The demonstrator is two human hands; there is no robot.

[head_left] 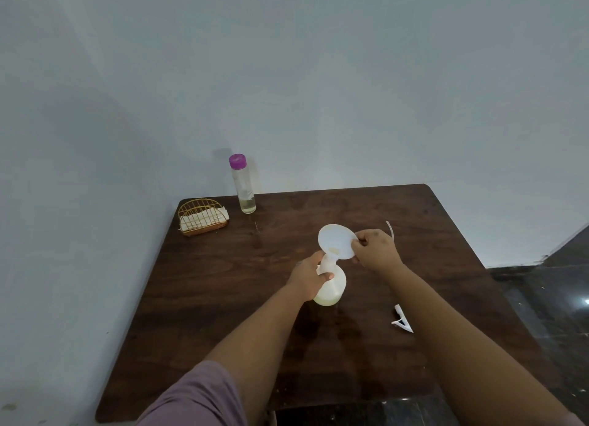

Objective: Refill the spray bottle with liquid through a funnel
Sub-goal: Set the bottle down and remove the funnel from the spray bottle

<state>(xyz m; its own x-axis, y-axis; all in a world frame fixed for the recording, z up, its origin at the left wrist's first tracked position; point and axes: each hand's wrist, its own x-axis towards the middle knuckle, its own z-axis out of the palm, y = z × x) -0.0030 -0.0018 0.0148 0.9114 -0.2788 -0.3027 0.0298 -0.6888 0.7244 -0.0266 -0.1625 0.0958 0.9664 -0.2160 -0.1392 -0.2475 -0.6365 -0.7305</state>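
Right now your left hand (pixel 308 279) is gripping the white spray bottle (pixel 331 290) at its neck, mid-bench (pixel 414 221), while your right hand (pixel 376 250) is pinching the rim of the white funnel (pixel 336 242), which is sitting tilted in the bottle's mouth between both hands. Behind, a purple-capped bottle (pixel 243 186) is standing near the bench's far edge.

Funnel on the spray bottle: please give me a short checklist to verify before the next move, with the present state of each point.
1. Funnel sits in the spray bottle neck: ok, though tilted.
2. Left hand grips the bottle neck: ok.
3. Right hand pinches the funnel rim: ok.
4. Bottle stands upright on the table: ok.
5. Purple-capped bottle is capped: ok.
6. Funnel fully drained: cannot tell.
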